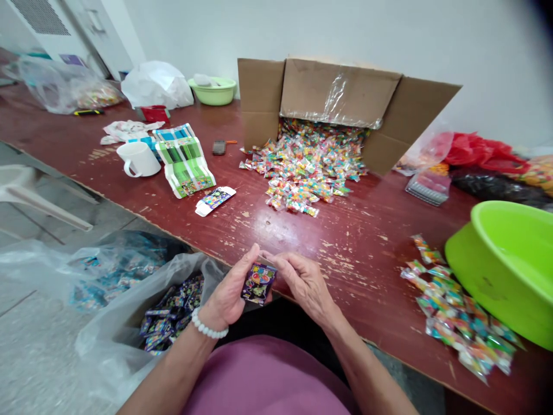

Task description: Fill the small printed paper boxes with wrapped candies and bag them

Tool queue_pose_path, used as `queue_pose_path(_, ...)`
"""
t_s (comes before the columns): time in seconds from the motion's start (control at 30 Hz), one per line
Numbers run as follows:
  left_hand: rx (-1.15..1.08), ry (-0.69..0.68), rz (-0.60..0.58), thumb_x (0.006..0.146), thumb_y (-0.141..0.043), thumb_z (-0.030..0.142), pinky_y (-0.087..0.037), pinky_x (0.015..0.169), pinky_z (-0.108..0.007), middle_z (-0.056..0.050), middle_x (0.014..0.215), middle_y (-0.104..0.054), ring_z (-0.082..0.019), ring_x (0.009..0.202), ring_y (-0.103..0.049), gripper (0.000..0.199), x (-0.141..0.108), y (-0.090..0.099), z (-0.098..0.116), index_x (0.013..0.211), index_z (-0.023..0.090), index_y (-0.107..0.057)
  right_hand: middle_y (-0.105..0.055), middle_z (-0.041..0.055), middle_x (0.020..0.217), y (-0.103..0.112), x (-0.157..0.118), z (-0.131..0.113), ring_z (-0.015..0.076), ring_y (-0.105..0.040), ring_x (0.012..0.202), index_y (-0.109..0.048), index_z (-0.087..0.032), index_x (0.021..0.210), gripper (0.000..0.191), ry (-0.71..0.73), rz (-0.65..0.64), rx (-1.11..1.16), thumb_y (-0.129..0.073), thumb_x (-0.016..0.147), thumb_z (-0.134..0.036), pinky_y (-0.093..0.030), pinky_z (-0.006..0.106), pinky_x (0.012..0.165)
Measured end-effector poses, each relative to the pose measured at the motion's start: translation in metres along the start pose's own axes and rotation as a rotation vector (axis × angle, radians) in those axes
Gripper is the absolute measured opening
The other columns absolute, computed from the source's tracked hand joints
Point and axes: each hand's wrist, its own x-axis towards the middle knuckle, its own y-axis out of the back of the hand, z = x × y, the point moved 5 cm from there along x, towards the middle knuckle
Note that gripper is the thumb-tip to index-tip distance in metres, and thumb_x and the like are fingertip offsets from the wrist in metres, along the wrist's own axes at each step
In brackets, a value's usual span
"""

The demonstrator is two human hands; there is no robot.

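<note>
Just over the table's front edge, a small dark purple candy box (259, 283) with colourful print is held upright. My left hand (231, 288), with a white bead bracelet at the wrist, is closed around the box's side. The fingers of my right hand (305, 282) pinch at its top end, where a pale flap shows. What lies inside the box is hidden. Beyond the hands, a flat unfolded box (215, 199) rests on the table near a stack of green printed cartons (186, 164). Wrapped candies (309, 164) spill from a tipped cardboard carton (339, 92).
A white mug (138, 159) stands at left on the red table (345, 242). At right, a large green basin (496, 253) sits beside loose wrapped candies (462, 317). Below the edge at left hangs a clear bag (108, 340) holding filled purple boxes (170, 314). A pale green bowl (215, 93) is at the back.
</note>
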Motion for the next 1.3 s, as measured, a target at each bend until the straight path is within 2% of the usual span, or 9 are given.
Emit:
queue_pose_path(0.1,0.052,-0.048,0.033,0.083,-0.068,0.047,-0.054,0.045,-0.025,-0.001,0.075,-0.064,-0.014,0.056,-0.061,0.032,-0.002,0.001,0.002,0.093,0.016,-0.068,-0.071,0.0025,0.082,-0.004,0.001,0.009,0.0138,-0.063,0.065,-0.073,-0.019,0.087,0.022,-0.071,0.017,0.069,-0.067,0.088,-0.040,-0.049,0.024,0.060)
queue_pose_path(0.27,0.247,-0.173,0.037,0.083,-0.068,0.043,-0.054,0.050,-0.022,0.000,0.084,-0.063,-0.014,0.067,-0.062,0.026,-0.003,0.000,0.005,0.095,0.020,-0.068,-0.071,0.0042,0.081,-0.004,0.003,0.014,0.0153,-0.063,0.069,-0.074,-0.019,0.087,0.014,-0.042,0.068,0.032,-0.072,0.083,-0.032,-0.049,0.025,0.063)
queue_pose_path(0.43,0.371,-0.182,0.048,0.089,-0.053,0.062,-0.048,0.047,-0.023,-0.002,0.077,-0.065,-0.014,0.057,-0.058,0.049,-0.001,0.006,0.002,0.107,0.020,-0.071,-0.074,0.0027,0.079,-0.009,0.007,0.023,0.0170,-0.067,0.069,-0.071,-0.020,0.077,0.019,-0.196,0.023,0.353,-0.075,0.080,-0.038,-0.053,0.028,0.064)
queue_pose_path(0.5,0.429,-0.191,0.057,0.090,-0.047,0.066,-0.046,0.046,-0.023,-0.003,0.069,-0.064,-0.013,0.052,-0.056,0.057,0.000,0.009,0.001,0.103,0.017,-0.073,-0.076,0.0027,0.082,-0.011,0.007,0.023,0.0176,-0.068,0.070,-0.069,-0.020,0.076,0.021,-0.229,-0.001,0.457,-0.076,0.080,-0.039,-0.054,0.029,0.065)
queue_pose_path(0.7,0.458,-0.179,0.065,0.086,-0.053,0.067,-0.045,0.044,-0.023,-0.004,0.061,-0.063,-0.013,0.049,-0.054,0.059,0.001,0.008,0.002,0.074,0.013,-0.071,-0.075,0.0042,0.085,-0.007,0.002,0.007,0.0159,-0.066,0.071,-0.071,-0.019,0.079,0.018,-0.121,0.058,0.203,-0.070,0.085,-0.036,-0.052,0.026,0.064)
queue_pose_path(0.9,0.433,-0.112,0.060,0.083,-0.055,0.070,-0.047,0.046,-0.025,-0.006,0.072,-0.066,-0.014,0.053,-0.057,0.059,0.002,0.006,-0.001,0.087,0.013,-0.069,-0.066,-0.0016,0.070,-0.007,0.002,0.023,0.0120,-0.058,0.059,-0.067,-0.019,0.085,0.025,-0.253,0.087,0.323,-0.069,0.085,-0.043,-0.049,0.023,0.056)
queue_pose_path(1.03,0.523,-0.226,0.028,0.087,-0.053,0.065,-0.049,0.054,-0.025,-0.007,0.083,-0.068,-0.017,0.066,-0.060,0.053,0.002,0.006,0.002,0.095,0.016,-0.069,-0.069,-0.0007,0.079,-0.002,0.005,0.019,0.0114,-0.057,0.061,-0.070,-0.020,0.098,0.022,-0.130,0.010,0.138,-0.071,0.085,-0.038,-0.046,0.023,0.057)
queue_pose_path(1.17,0.718,-0.433,0.002,0.092,-0.054,0.054,-0.050,0.079,-0.028,-0.004,0.090,-0.069,-0.021,0.088,-0.061,0.039,-0.002,0.001,0.015,0.096,0.020,-0.072,-0.072,0.0029,0.090,0.001,0.008,0.003,0.0152,-0.063,0.074,-0.071,-0.021,0.102,0.014,0.087,-0.019,-0.161,-0.064,0.092,-0.027,-0.049,0.027,0.069)
queue_pose_path(1.3,0.622,-0.396,0.034,0.087,-0.061,0.053,-0.052,0.080,-0.029,-0.004,0.089,-0.069,-0.022,0.092,-0.061,0.034,0.000,0.005,0.015,0.090,0.020,-0.071,-0.073,0.0073,0.094,0.001,0.007,-0.005,0.0201,-0.066,0.086,-0.071,-0.020,0.105,0.018,0.246,0.049,-0.322,-0.054,0.097,-0.021,-0.049,0.032,0.081)
